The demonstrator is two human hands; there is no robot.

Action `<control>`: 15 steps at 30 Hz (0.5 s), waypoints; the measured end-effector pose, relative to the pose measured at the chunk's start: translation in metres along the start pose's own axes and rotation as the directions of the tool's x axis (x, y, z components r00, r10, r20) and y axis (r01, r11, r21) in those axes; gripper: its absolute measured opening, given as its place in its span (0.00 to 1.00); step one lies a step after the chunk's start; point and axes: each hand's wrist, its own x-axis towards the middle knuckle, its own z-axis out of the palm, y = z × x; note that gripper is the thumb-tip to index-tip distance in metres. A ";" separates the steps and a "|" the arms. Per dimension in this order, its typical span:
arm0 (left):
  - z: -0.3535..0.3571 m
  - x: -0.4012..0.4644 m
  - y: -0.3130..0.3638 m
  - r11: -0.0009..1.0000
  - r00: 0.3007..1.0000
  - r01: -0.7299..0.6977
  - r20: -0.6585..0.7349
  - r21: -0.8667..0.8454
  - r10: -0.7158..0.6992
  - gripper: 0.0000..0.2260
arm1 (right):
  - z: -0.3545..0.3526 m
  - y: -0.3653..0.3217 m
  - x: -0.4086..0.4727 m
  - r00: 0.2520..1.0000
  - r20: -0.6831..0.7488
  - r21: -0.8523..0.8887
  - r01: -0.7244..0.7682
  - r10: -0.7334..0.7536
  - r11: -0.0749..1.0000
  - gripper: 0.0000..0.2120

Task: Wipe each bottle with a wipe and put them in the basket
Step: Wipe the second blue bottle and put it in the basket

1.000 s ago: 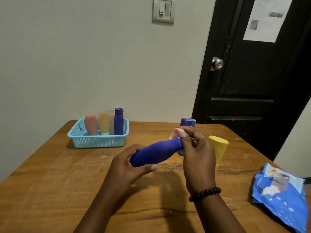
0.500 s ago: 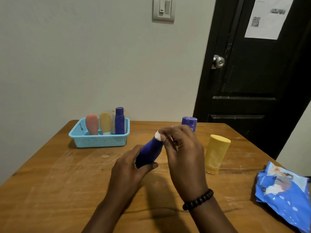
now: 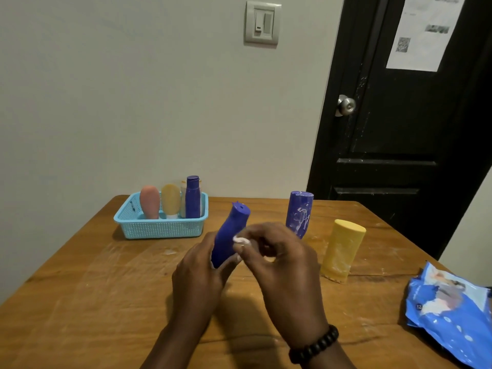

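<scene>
Head view — blue bottle [image 3: 231, 233] tilted, cap hole showing.

left hand [image 3: 198, 267]: fingers curled, gripping | right hand [image 3: 282, 265]: fingertips pinched together, beaded wrist

A single head-worn camera looked forward and down over a wooden table [image 3: 87, 302], close above the person's two hands at the lower middle. It faced a pale wall [image 3: 133, 102] and a black door [image 3: 404, 145] beyond the far edge.
</scene>
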 end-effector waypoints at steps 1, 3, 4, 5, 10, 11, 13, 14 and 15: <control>0.000 0.001 -0.001 1.000 1.000 0.006 -0.009 -0.001 -0.006 0.23 | -0.005 -0.001 -0.001 0.996 -0.012 0.117 -0.084 0.086 0.990 0.07; 0.002 0.003 -0.003 1.000 1.000 0.022 -0.003 -0.009 -0.022 0.22 | -0.011 0.004 0.005 0.979 -0.093 0.184 -0.160 0.179 0.970 0.07; 0.002 0.003 -0.003 0.999 1.000 0.029 0.005 -0.017 -0.029 0.22 | -0.013 0.007 0.011 0.974 -0.121 0.163 -0.171 0.192 0.972 0.08; 0.003 0.003 -0.003 0.999 0.999 0.032 0.011 -0.018 -0.032 0.23 | -0.013 0.008 0.017 0.973 -0.138 0.132 -0.168 0.186 0.977 0.08; 0.004 0.002 0.000 1.000 0.999 0.001 0.055 -0.018 0.000 0.24 | 0.002 0.006 0.037 0.996 -0.082 -0.146 0.017 -0.029 0.989 0.07; 0.003 0.002 0.000 1.000 0.998 -0.013 0.055 -0.005 0.013 0.23 | 0.006 0.005 0.036 0.995 -0.046 -0.231 0.071 -0.084 0.970 0.06; 0.001 0.002 -0.004 0.999 0.999 -0.034 0.037 0.025 0.033 0.22 | 0.012 0.004 0.031 0.983 0.002 -0.350 0.172 -0.183 0.921 0.06; 0.000 0.002 -0.006 0.999 0.999 -0.037 0.020 0.037 0.036 0.21 | 0.012 0.002 0.027 0.976 0.028 -0.366 0.212 -0.217 0.906 0.07; -0.001 0.002 -0.007 0.998 0.999 -0.036 -0.002 0.046 0.036 0.20 | 0.010 0.001 0.023 0.969 0.070 -0.341 0.245 -0.235 0.908 0.07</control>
